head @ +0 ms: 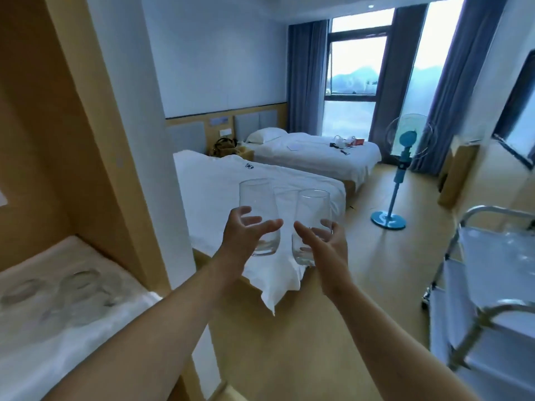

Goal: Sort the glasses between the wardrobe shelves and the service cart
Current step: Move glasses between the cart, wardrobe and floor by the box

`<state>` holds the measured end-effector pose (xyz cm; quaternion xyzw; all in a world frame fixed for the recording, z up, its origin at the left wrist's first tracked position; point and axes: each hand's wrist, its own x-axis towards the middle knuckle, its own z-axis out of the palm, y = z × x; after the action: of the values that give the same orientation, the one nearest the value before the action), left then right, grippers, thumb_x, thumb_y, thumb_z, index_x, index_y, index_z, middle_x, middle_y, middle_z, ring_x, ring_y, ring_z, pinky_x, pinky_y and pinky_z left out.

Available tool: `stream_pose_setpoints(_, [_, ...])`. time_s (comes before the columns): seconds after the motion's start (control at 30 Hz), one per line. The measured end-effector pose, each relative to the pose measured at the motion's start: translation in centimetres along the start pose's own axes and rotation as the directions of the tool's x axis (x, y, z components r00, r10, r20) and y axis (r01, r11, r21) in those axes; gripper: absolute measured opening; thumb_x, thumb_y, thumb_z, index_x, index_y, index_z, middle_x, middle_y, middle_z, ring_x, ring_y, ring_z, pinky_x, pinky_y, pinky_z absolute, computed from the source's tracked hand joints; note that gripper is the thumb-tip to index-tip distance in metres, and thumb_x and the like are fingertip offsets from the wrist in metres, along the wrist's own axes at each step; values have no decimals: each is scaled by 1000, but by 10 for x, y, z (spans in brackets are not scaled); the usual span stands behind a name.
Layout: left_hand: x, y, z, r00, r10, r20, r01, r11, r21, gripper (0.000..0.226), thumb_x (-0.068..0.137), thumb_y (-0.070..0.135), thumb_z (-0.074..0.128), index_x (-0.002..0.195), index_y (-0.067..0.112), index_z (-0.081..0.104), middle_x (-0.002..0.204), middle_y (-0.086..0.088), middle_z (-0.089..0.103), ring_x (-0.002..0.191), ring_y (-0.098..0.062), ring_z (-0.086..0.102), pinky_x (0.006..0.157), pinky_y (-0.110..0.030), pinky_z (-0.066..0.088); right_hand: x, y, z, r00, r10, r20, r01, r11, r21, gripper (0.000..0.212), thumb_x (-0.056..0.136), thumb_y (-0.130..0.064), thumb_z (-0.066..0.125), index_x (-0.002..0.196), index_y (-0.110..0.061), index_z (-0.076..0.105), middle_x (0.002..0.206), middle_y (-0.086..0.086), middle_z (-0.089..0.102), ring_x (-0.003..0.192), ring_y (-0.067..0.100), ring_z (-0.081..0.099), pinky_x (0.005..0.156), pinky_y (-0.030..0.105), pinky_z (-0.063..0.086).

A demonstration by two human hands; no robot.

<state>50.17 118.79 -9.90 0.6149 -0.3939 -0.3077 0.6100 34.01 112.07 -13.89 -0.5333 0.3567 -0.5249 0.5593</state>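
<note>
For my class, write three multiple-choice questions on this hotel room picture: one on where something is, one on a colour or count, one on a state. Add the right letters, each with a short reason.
1. Where is the service cart?
A. right edge of the view
B. between the beds
C. inside the wardrobe

2. What colour is the standing fan?
A. red
B. blue
C. black

3. How are the two clear glasses being held?
A. both in one hand
B. one in each hand, upright
C. tipped upside down

Answers:
1 A, its metal frame stands at the right.
2 B, its base, pole and hub are blue.
3 B, the left hand holds the left glass and the right hand holds the right glass, rims up.
</note>
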Motion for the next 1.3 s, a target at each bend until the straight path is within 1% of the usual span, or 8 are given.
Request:
stream_pose_setpoints(0.13, [25, -6, 58, 992, -34, 121, 34, 999, -2, 86, 65, 49, 90, 134, 32, 43, 121, 6, 59, 96, -5, 58, 66, -20, 43, 22, 3, -48, 993, 12, -116, -12, 1000, 2, 93, 56, -55, 94, 130, -27, 45, 120, 7, 66, 102, 23, 72, 89, 44, 61])
stream_pose_setpoints(0.37, [90, -18, 147, 956, -43, 291, 37, 999, 27, 86, 70, 42, 89, 140, 25, 41, 127, 0, 58, 106, -18, 61, 70, -19, 46, 75, 20, -111, 947, -3, -322, -17, 998, -57, 95, 53, -55, 91, 131, -25, 46, 116, 3, 67, 99, 15, 72, 73, 26, 58])
stream_pose_setpoints(0.57, [174, -28, 210, 882, -58, 468, 61, 998, 10, 90, 68, 37, 91, 141, 20, 42, 120, -1, 62, 101, -15, 63, 76, -26, 51, 145, 35, -143, 870, -41, -492, -17, 993, -114, 104, 52, -60, 90, 138, -22, 46, 118, 4, 66, 106, 18, 69, 83, 34, 58])
stream_pose_setpoints(0.67, [218, -29, 238, 838, -52, 543, 71, 997, -15, 91, 65, 37, 93, 139, 21, 42, 118, -1, 63, 104, -19, 65, 78, -30, 54, 182, 36, -152, 834, -73, -546, -15, 988, -154, 107, 49, -63, 88, 139, -23, 46, 117, 3, 66, 105, 18, 69, 79, 32, 59])
stream_pose_setpoints(0.8, [269, -33, 270, 780, -77, 622, 129, 991, -39, 102, 50, 41, 95, 136, 21, 44, 119, -6, 65, 106, -23, 67, 84, -38, 57, 220, 46, -162, 772, -76, -631, -37, 986, -164, 95, 55, -55, 90, 136, -23, 50, 115, 2, 67, 102, 16, 70, 80, 33, 61])
stream_pose_setpoints(0.93, [304, -41, 302, 735, -100, 671, 154, 988, -21, 100, 50, 42, 94, 135, 22, 44, 116, -5, 67, 101, -19, 68, 67, -24, 54, 250, 58, -179, 732, -66, -678, -66, 984, -167, 89, 65, -47, 92, 138, -22, 49, 113, -3, 66, 99, 12, 70, 79, 34, 62])
stream_pose_setpoints(1.13, [353, -61, 362, 690, -148, 709, 181, 983, 29, 91, 64, 31, 95, 137, 18, 43, 119, -7, 65, 106, -23, 66, 97, -47, 55, 309, 74, -217, 677, -30, -736, -117, 982, -148, 101, 57, -55, 89, 142, -18, 48, 115, -1, 67, 103, 16, 70, 88, 40, 60])
stream_pose_setpoints(1.3, [398, -74, 427, 670, -125, 732, 142, 989, 39, 94, 64, 35, 94, 140, 19, 41, 118, -6, 66, 108, -22, 65, 101, -47, 52, 378, 93, -266, 675, -31, -737, -111, 983, -143, 101, 58, -55, 90, 142, -19, 48, 114, 1, 69, 101, 16, 71, 87, 40, 61])
